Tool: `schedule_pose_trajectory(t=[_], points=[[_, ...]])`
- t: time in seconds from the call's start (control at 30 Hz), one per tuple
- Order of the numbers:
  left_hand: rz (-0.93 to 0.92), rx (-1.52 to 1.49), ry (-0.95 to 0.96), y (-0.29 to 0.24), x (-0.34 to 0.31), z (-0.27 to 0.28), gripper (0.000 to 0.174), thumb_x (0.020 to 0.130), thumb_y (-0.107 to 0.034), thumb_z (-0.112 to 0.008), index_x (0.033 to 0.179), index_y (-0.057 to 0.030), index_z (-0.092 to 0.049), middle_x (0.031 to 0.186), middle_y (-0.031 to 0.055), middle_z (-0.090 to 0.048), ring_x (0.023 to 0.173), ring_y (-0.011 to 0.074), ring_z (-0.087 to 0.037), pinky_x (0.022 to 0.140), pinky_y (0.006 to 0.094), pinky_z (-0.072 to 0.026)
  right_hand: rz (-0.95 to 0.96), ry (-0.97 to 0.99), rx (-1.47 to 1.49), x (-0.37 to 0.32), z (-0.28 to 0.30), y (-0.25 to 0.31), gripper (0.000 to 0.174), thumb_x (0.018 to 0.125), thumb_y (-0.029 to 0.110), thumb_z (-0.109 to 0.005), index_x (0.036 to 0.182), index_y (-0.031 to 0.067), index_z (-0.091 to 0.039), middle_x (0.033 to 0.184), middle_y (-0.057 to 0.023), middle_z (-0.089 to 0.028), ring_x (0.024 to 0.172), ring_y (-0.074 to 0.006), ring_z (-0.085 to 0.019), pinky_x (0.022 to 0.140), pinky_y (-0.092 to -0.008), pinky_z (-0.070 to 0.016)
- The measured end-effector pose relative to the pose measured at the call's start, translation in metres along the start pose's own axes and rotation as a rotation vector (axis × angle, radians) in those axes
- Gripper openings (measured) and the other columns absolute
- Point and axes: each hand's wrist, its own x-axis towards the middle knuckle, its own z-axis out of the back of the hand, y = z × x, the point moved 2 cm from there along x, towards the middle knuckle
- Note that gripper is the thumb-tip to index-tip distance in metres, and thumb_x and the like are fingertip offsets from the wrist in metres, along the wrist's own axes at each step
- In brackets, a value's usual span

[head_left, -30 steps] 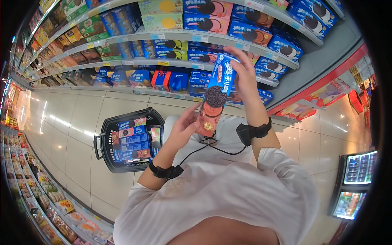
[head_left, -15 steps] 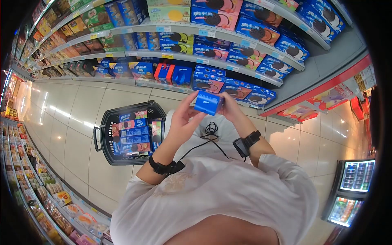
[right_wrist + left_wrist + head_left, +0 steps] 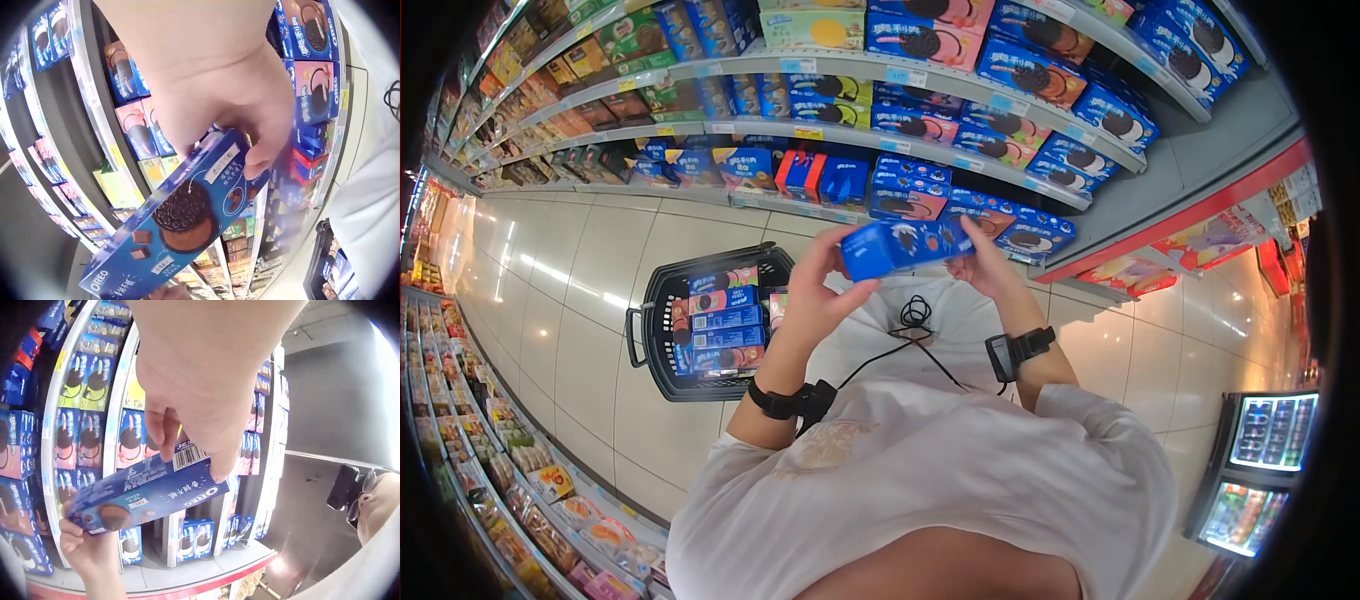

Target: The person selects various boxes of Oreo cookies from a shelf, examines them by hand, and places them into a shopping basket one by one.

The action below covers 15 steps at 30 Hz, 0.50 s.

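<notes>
Already, several blue and pink cardboard biscuit boxes [image 3: 725,318] are held in a black plastic basket [image 3: 685,389] on the pale tiled floor [image 3: 570,330], so the placing of those is done. How many are stacked there cannot quite be made out, as the basket's right side is partly covered. Next along, one end of a long blue cardboard biscuit box [image 3: 890,250] is gripped by the left hand [image 3: 808,295], partly closed, with the thumb and fingers set on different sides. The other end is pinched by the right hand [image 3: 982,262], its thumb and fingers bent round the carton. That box is held up between both hands, clear of the shelves and outside the basket, so its handling is judged unfinished: it is not yet set down. Further right, the grey metal shelving [image 3: 1200,160] is seen, where many similar boxes are still stocked and not gathered.
</notes>
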Motion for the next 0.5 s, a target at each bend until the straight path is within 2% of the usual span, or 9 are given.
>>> schedule_pose_trajectory(t=[0.07, 0.1, 0.17, 0.23, 0.4, 0.5], points=[[0.134, 0.013, -0.069, 0.006, -0.002, 0.009, 0.059, 0.070, 0.001, -0.071, 0.123, -0.0003, -0.046, 0.109, 0.0087, -0.059, 0.094, 0.0144, -0.059, 0.082, 0.0277, -0.0460, 0.074, 0.085, 0.135, -0.001, 0.012, 0.007, 0.040, 0.091, 0.049, -0.050, 0.100, 0.0103, -0.057, 0.075, -0.0010, -0.061, 0.056, -0.0129, -0.056, 0.052, -0.0227, -0.0454], [0.134, 0.012, -0.065, 0.011, -0.002, 0.012, 0.059, 0.070, 0.001, -0.071, 0.123, -0.0003, -0.046, 0.109, 0.0087, -0.059, 0.094, 0.0144, -0.059, 0.082, 0.0277, -0.0460, 0.076, 0.082, 0.136, -0.004, 0.012, 0.012, 0.040, 0.091, 0.049, -0.050, 0.100, 0.0103, -0.057, 0.075, -0.0010, -0.061, 0.056, -0.0129, -0.056, 0.052, -0.0227, -0.0454], [0.092, 0.159, -0.108, 0.019, -0.004, 0.018, 0.059, 0.067, -0.008, -0.076, 0.120, -0.0012, -0.051, 0.093, 0.0077, -0.062, 0.077, 0.0137, -0.057, 0.069, 0.0257, -0.0467, 0.214, 0.152, 0.212, -0.015, 0.012, 0.026, 0.036, 0.093, 0.044, -0.048, 0.102, 0.0098, -0.056, 0.075, -0.0024, -0.062, 0.060, -0.0145, -0.057, 0.052, -0.0249, -0.0460], [0.110, 0.181, -0.092, 0.019, -0.003, 0.020, 0.059, 0.067, -0.008, -0.076, 0.120, -0.0011, -0.051, 0.095, 0.0080, -0.062, 0.078, 0.0140, -0.057, 0.070, 0.0260, -0.0468, 0.232, 0.162, 0.197, -0.026, 0.013, 0.035, 0.035, 0.094, 0.041, -0.047, 0.105, 0.0089, -0.056, 0.079, -0.0035, -0.062, 0.063, -0.0159, -0.058, 0.054, -0.0267, -0.0462], [0.093, 0.170, -0.073, 0.024, -0.001, 0.018, 0.061, 0.068, -0.009, -0.075, 0.122, -0.0012, -0.049, 0.099, 0.0077, -0.062, 0.085, 0.0144, -0.059, 0.073, 0.0271, -0.0470, 0.452, 0.202, -0.072, -0.045, 0.005, 0.054, 0.044, 0.094, 0.043, -0.045, 0.116, 0.0045, -0.051, 0.086, -0.0066, -0.063, 0.068, -0.0167, -0.059, 0.056, -0.0280, -0.0475], [0.095, 0.092, -0.070, 0.022, -0.001, 0.018, 0.063, 0.069, -0.009, -0.075, 0.125, -0.0015, -0.047, 0.102, 0.0079, -0.061, 0.088, 0.0151, -0.059, 0.074, 0.0279, -0.0473, 0.531, 0.205, -0.171, -0.049, 0.002, 0.059, 0.049, 0.094, 0.046, -0.043, 0.117, 0.0027, -0.049, 0.084, -0.0087, -0.063, 0.063, -0.0163, -0.059, 0.053, -0.0287, -0.0476]])
